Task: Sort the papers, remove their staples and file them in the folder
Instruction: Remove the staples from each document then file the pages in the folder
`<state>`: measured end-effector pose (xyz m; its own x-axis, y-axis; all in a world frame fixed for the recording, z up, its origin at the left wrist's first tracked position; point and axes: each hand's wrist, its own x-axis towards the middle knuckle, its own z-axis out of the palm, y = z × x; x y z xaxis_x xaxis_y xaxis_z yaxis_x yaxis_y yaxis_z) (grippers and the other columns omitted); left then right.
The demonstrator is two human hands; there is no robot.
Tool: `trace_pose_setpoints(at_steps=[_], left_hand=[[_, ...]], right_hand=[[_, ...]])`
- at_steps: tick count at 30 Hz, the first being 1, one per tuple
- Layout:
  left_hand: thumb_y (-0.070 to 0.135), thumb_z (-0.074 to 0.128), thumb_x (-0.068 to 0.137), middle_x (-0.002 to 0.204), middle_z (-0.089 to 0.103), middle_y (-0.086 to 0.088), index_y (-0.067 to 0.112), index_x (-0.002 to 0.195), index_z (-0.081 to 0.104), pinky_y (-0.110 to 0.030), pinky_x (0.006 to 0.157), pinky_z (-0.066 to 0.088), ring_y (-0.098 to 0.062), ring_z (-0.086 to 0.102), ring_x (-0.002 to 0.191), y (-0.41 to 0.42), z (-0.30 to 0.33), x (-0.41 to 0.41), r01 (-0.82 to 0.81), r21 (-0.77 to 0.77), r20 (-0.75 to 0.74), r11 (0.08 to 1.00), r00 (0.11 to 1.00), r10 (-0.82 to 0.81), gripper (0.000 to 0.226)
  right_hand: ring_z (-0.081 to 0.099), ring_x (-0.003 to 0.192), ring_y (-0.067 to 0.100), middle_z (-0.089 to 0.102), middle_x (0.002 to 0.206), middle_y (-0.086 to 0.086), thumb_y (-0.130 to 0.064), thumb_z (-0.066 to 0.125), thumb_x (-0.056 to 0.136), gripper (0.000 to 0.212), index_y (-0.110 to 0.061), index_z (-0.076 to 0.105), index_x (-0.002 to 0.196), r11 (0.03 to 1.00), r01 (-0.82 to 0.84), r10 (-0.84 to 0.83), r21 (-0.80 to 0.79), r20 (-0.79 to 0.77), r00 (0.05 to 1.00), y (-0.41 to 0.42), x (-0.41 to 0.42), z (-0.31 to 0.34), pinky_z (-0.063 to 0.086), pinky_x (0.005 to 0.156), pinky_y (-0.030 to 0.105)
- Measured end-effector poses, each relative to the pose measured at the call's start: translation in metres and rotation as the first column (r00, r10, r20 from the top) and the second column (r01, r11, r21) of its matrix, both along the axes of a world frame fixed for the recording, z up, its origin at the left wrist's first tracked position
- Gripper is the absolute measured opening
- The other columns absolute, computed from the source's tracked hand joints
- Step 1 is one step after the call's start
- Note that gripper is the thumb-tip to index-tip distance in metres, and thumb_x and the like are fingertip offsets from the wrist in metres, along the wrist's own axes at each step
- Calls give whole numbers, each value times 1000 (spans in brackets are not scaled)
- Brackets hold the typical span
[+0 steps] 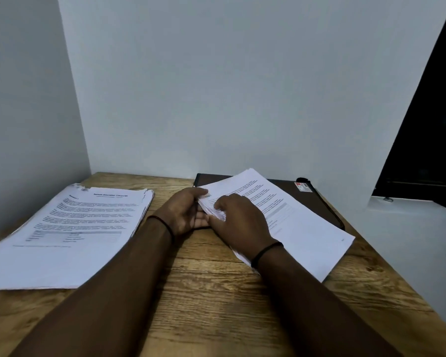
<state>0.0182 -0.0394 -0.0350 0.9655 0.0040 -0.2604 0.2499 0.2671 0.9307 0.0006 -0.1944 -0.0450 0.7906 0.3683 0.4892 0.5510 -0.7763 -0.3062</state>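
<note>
Head view: both hands work at the near-left corner of a stapled bundle of papers (pixel 289 215) lying askew on the bench (pixel 211 292), its far part overlapping a dark brown folder (pixel 319 194) by the wall. The left hand (pixel 186 215) pinches that corner, thumb on top, fingers beneath; the right hand (pixel 240 220) rests on the sheets with fingertips curled at the same corner, probably picking at a staple, which I cannot see. A second pile of papers (pixel 70 233) lies well left. The sheets look light, floppy and easily torn, so hold close beside the staple.
</note>
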Motion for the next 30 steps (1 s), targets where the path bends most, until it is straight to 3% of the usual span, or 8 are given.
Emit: trace_pose_setpoints(at_steps=[5, 9, 13, 16, 19, 23, 30], left_hand=[[15, 44, 97, 79, 70, -15, 2, 102, 60, -33, 54, 60, -25, 69, 59, 3, -3, 0, -7, -52, -1, 999, 1000, 7, 21], [12, 41, 94, 86, 68, -14, 3, 110, 58, -36, 58, 61, -28, 67, 71, 2, -5, -3, -40, -124, 9, 991, 999, 42, 25], [18, 43, 92, 86, 72, -12, 7, 115, 58, -35, 64, 60, -26, 70, 72, 4, -6, -5, -11, -143, 28, 990, 1000, 15, 30], [37, 48, 95, 93, 74, -15, 11, 120, 61, -40, 73, 58, -28, 73, 76, 6, -8, -4, 11, -173, 42, 985, 999, -3, 39], [54, 47, 96, 102, 74, -16, 12, 122, 63, -42, 70, 60, -30, 73, 78, 8, -10, -1, 26, -203, 45, 979, 999, -17, 52], [43, 44, 101, 105, 73, -18, 8, 117, 64, -45, 77, 57, -30, 74, 85, 8, -10, -3, 6, -186, 55, 983, 998, 5, 44], [23, 39, 102, 97, 75, -14, 7, 114, 62, -46, 75, 58, -29, 74, 81, 8, -12, -3, -22, -173, 53, 985, 998, 31, 30]], right_hand=[[60, 99, 24, 66, 105, 2, -30, 45, 100, 24, -18, 65, 100, 977, 48, -14, -210, 162, 987, 7, -7, 5, 35, 66, 33], [62, 98, 26, 67, 104, 3, -15, 43, 98, 20, -18, 62, 99, 959, 118, -64, -259, 208, 976, 15, -16, 9, 29, 64, 34], [63, 96, 25, 67, 102, 3, -14, 42, 99, 20, -20, 60, 95, 963, 131, -86, -235, 195, 977, 17, -18, 9, 31, 64, 33], [63, 91, 22, 69, 94, 2, -25, 49, 99, 19, -20, 61, 86, 979, 136, -107, -154, 183, 977, 13, -14, 5, 35, 64, 32], [61, 78, 14, 69, 79, -3, -45, 64, 91, 29, -19, 69, 79, 988, 128, -133, 87, 49, 990, 8, -8, 0, 42, 64, 30], [59, 65, 11, 65, 64, -3, -46, 68, 90, 40, -14, 65, 64, 923, 125, -90, 364, -113, 990, -1, 1, -2, 46, 61, 32], [63, 71, 0, 71, 72, -12, -31, 76, 86, 19, -19, 73, 71, 836, 99, 40, 540, -238, 970, -3, 5, -2, 44, 64, 19]])
